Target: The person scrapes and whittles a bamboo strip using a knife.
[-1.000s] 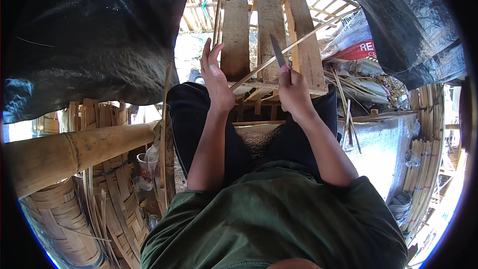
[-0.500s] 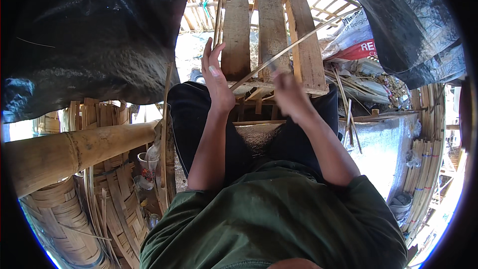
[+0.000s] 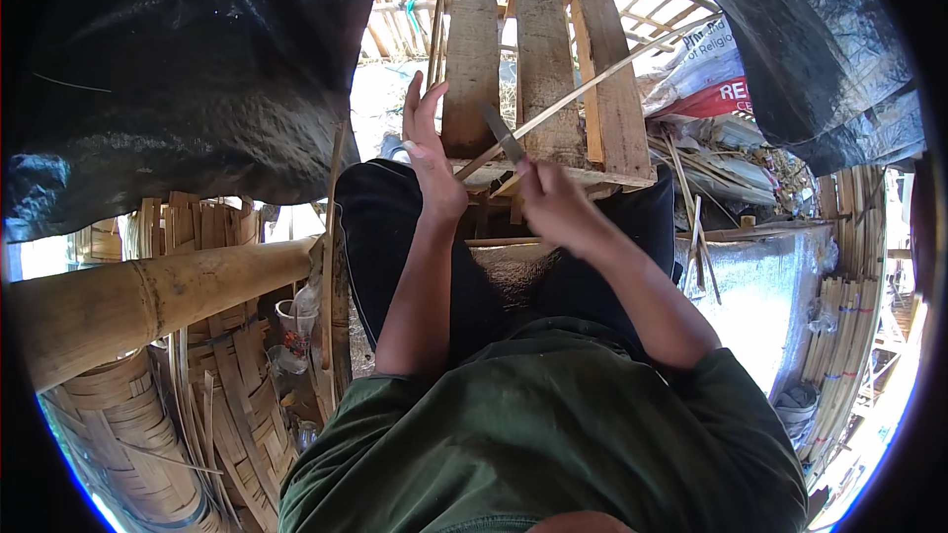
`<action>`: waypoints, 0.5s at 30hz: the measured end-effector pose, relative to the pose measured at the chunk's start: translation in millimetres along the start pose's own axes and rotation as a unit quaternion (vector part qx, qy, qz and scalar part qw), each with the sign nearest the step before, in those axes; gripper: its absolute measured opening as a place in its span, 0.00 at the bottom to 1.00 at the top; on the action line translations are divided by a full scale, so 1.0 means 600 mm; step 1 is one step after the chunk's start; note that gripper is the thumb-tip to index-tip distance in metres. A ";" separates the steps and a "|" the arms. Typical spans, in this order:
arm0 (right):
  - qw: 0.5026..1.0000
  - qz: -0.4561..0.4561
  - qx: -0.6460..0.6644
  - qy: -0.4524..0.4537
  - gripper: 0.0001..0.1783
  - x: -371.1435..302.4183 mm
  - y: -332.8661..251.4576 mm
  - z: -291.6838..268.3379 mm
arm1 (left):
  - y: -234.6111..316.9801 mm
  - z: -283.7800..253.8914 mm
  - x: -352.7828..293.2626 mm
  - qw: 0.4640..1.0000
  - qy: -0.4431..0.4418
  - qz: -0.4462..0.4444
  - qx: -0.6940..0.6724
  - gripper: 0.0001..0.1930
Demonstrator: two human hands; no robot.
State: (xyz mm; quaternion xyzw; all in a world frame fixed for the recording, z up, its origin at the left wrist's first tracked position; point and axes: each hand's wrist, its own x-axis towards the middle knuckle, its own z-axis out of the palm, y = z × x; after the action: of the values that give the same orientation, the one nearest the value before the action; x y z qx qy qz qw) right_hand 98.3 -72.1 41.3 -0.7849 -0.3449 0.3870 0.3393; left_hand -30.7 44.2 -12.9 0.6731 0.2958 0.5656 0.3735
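Note:
A long, thin bamboo strip (image 3: 614, 70) slants over a slatted wooden bench (image 3: 471, 49), its lower end by my left hand (image 3: 433, 163). That hand is upright with its fingers stretched out, and the heel of the palm is beside the strip's end. Whether the palm presses on the strip is hidden. My right hand (image 3: 565, 205) is closed round the handle of a knife (image 3: 510, 143). The knife's blade points up and to the left, crossing the strip a short way from my left hand.
Black plastic sheeting (image 3: 197, 69) hangs at the left, above a thick bamboo pole (image 3: 178, 301) and woven bamboo rolls (image 3: 133, 434). On the right are a printed sack (image 3: 706, 84), loose strips (image 3: 696, 222) and bundled bamboo slats (image 3: 834, 336). A clear cup (image 3: 294, 321) stands left of my legs.
My right hand has moved left and slightly down with the knife, bringing the blade along the strip closer to my left hand. The left hand has hardly shifted.

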 end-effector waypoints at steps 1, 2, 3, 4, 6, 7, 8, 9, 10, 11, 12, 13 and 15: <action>0.997 -0.053 -0.051 -0.039 0.22 -0.002 0.013 0.015 | 0.000 0.001 0.001 1.000 -0.004 0.000 -0.002 0.48; 0.988 -0.027 -0.103 -0.112 0.22 0.001 -0.020 -0.014 | 0.000 -0.006 0.000 1.000 0.010 0.002 -0.004 0.48; 0.987 -0.028 -0.104 -0.117 0.22 -0.001 -0.036 -0.017 | 0.000 -0.013 -0.002 1.000 0.023 0.004 -0.006 0.48; 0.999 0.003 -0.027 -0.037 0.23 -0.003 -0.046 -0.025 | 0.005 -0.010 0.000 1.000 0.024 0.004 -0.007 0.48; 0.989 -0.089 -0.116 0.004 0.22 0.005 -0.016 -0.015 | 0.015 -0.005 0.003 1.000 0.012 0.012 0.022 0.48; 0.991 -0.039 -0.114 -0.060 0.22 -0.006 -0.017 0.008 | 0.013 -0.005 0.003 1.000 0.011 0.012 0.021 0.48; 0.992 -0.034 -0.100 -0.071 0.22 -0.006 -0.019 0.003 | 0.009 -0.005 0.002 1.000 0.020 0.009 0.012 0.48; 0.992 -0.030 -0.086 -0.082 0.23 -0.006 -0.025 -0.004 | 0.006 -0.005 0.001 1.000 0.029 0.006 0.002 0.48; 0.992 -0.032 -0.087 -0.086 0.23 -0.004 -0.037 -0.010 | 0.006 -0.007 0.000 0.999 0.032 0.006 0.004 0.48; 1.000 0.000 -0.014 -0.028 0.23 -0.004 -0.051 -0.016 | 0.006 -0.007 -0.002 0.999 0.032 0.002 0.001 0.48; 0.997 0.032 0.059 0.030 0.23 -0.003 -0.059 -0.018 | 0.006 -0.009 -0.003 1.000 0.031 -0.002 -0.002 0.48; 0.997 0.033 0.058 0.034 0.23 -0.005 -0.047 -0.013 | 0.006 -0.005 -0.003 1.000 0.030 -0.002 -0.006 0.48; 0.993 -0.066 -0.082 -0.059 0.23 -0.005 -0.014 0.011 | 0.003 0.000 0.002 0.999 0.028 0.014 -0.009 0.47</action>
State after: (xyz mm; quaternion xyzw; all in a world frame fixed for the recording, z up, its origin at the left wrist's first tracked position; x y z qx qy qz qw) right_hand 89.0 -68.1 46.1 -0.7616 -0.4456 0.3797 0.2777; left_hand -30.3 43.9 -10.7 0.6576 0.2919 0.5923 0.3627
